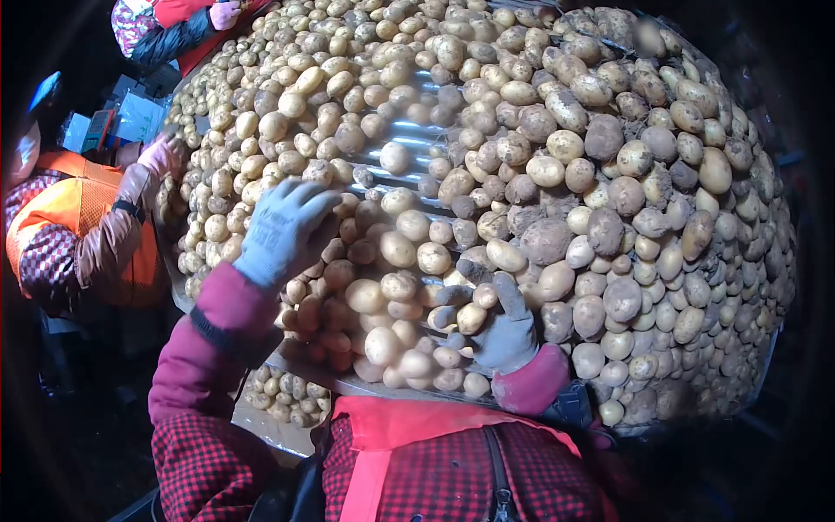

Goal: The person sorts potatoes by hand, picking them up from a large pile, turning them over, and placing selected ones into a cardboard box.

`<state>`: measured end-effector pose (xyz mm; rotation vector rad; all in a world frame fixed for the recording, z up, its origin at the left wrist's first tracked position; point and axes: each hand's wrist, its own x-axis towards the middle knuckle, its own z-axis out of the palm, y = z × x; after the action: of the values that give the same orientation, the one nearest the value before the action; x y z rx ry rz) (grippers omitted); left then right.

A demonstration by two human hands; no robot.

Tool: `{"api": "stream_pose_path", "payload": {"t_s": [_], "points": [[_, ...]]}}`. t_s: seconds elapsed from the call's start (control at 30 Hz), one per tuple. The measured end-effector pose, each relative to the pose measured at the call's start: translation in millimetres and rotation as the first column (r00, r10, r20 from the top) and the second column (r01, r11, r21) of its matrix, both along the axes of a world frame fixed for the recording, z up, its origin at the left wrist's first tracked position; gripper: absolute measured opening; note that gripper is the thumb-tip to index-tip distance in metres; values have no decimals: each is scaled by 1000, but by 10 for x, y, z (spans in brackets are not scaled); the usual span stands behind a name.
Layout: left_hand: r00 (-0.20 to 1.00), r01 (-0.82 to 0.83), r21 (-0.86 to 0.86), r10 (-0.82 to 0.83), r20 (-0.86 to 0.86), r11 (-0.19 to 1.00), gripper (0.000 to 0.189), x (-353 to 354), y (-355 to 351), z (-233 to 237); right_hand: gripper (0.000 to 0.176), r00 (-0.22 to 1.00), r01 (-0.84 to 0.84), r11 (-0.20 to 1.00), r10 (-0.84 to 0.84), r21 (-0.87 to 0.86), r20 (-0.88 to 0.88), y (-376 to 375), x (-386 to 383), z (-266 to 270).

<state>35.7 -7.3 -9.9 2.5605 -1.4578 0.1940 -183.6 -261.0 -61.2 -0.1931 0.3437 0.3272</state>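
A large heap of potatoes (545, 241) spreads in front of me, some pale and smooth, others caked with soil. My left hand (291, 228), in a light grey-blue glove, reaches over the left part of the heap with its fingers stretched forward. Its palm side is hidden, and no potato shows in it. My right hand (504, 337), in a dirty grey glove, is close to the near edge. A small yellow potato (471, 319) sits between its thumb and curled fingers, with another small potato (484, 296) touching the thumb.
Metal slats (409, 157) show through a gap in the heap. A box of potatoes (283, 396) stands below the near edge at left. A co-worker in an orange vest (87, 213) has a pink-gloved hand (161, 157) at the left edge; another person's sleeve (178, 42) is farther up.
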Motion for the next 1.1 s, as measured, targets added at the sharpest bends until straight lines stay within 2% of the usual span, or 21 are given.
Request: {"api": "stream_pose_path", "payload": {"t_s": [0.03, 0.07, 0.1, 0.17, 0.27, 0.37, 0.43, 0.53, 0.67, 0.77, 0.8, 0.9, 1.0, 1.1], "points": [[999, -14, -69, 17, 44, 998, 26, 45, -133, 10, 57, 1000, -2, 1000, 2, -12, 6, 5, -1, -9], [1000, -30, -16, 30, -11, 999, 25, 88, -240, -1, 58, 1000, -6, 1000, 7, -26, 13, 1, -1, -11], [993, -44, 81, 52, -104, 996, 30, 176, -332, -72, 59, 1000, -13, 999, 14, -50, 8, 1, 1, -1], [929, -100, 366, 218, -298, 925, 38, 367, -568, -238, 61, 1000, -17, 995, 17, -97, -1, 3, 3, 13], [934, -138, 570, 298, -199, 810, 43, 540, -816, -331, 63, 1000, -16, 996, 17, -88, 5, -25, -7, -33], [947, -127, 490, 253, -199, 862, 42, 551, -764, -324, 61, 1000, -14, 999, 14, -32, 23, 4, -3, -23], [929, -128, 582, 302, -212, 803, 47, 584, -813, -330, 61, 998, -20, 1000, 19, 9, 57, -24, -7, -18], [905, -130, 688, 370, -212, 714, 54, 603, -900, -336, 57, 1000, -12, 993, 14, -117, 18, -10, -19, 36], [879, -200, 584, 407, -248, 787, 53, 443, -982, -169, 55, 996, -40, 985, 27, -167, -80, -8, 23, 120], [893, -277, 519, 416, -173, 809, 53, 439, -961, -341, 55, 996, -26, 978, 8, -208, -89, -4, -5, 150], [873, -291, 492, 438, -214, 820, 53, 455, -931, -376, 55, 994, -42, 981, 22, -192, -104, -11, -11, 179], [853, -319, 525, 480, -203, 789, 35, 398, -913, -226, 55, 998, 4, 949, 18, -315, 67, 31, -42, 140], [864, -324, 540, 475, -165, 777, 29, 344, -928, -156, 57, 999, -8, 994, 12, -109, 42, 12, -29, 111], [866, -323, 546, 474, -159, 773, 28, 382, -889, -269, 59, 1000, -5, 972, 4, -234, -1, -1, -36, 172]]}}
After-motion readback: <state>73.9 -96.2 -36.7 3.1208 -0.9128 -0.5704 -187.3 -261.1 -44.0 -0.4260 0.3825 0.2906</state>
